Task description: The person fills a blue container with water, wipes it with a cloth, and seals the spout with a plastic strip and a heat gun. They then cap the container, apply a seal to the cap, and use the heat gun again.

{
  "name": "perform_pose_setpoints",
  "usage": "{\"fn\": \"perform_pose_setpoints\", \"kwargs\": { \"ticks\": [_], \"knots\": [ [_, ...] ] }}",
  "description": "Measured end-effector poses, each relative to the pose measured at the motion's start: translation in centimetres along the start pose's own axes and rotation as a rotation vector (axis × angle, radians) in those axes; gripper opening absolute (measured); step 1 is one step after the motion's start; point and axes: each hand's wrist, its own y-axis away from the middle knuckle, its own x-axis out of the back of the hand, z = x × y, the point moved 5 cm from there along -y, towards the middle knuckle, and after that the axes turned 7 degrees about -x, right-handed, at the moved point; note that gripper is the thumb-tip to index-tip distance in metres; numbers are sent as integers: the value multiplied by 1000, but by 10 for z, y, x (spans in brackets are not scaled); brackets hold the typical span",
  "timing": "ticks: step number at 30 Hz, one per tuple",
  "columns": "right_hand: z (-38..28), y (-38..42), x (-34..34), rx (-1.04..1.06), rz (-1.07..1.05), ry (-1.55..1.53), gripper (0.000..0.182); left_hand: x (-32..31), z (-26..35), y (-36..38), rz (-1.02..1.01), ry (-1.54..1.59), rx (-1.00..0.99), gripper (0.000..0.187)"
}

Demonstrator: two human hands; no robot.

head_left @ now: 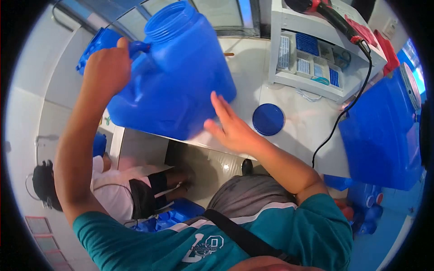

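Observation:
A big blue plastic water jug [181, 77] stands tilted in this view at the counter's front edge, its threaded mouth uncovered at the top. My left hand [108, 67] is closed at the jug's upper left side, by its handle and a small blue spout [139, 46]; the fingers' far side is hidden. Just beyond that fist shows another blue plastic part [101, 39]. With fingers stretched out, my right hand [231, 126] is at the jug's lower right side. A round dark blue lid [268, 119] lies on the counter close to the right hand.
A white shelf unit [312, 86] with small baskets stands at the back right, a corded black tool [337, 22] on top. Its cable runs down across the white counter [246, 58]. Another blue jug [382, 131] stands at right. A person in white [113, 187] is below left.

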Motion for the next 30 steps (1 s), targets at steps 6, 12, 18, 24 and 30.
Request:
{"fn": "perform_pose_setpoints", "kwargs": {
  "ticks": [6,12,18,24,30],
  "knots": [
    [7,-75,-16,-136,100,-368,82,69,12,61,-7,636,29,51],
    [42,-145,29,95,-15,-675,50,66,88,117,621,1017,-260,64],
    [55,-70,147,98,465,91,22,41,113,85,919,885,-156,62],
    [154,-83,317,-626,364,977,30,-16,88,34,924,941,-84,62],
    [178,-83,332,-893,324,1133,35,-25,77,20,1086,1064,-242,77]
  ]
}}
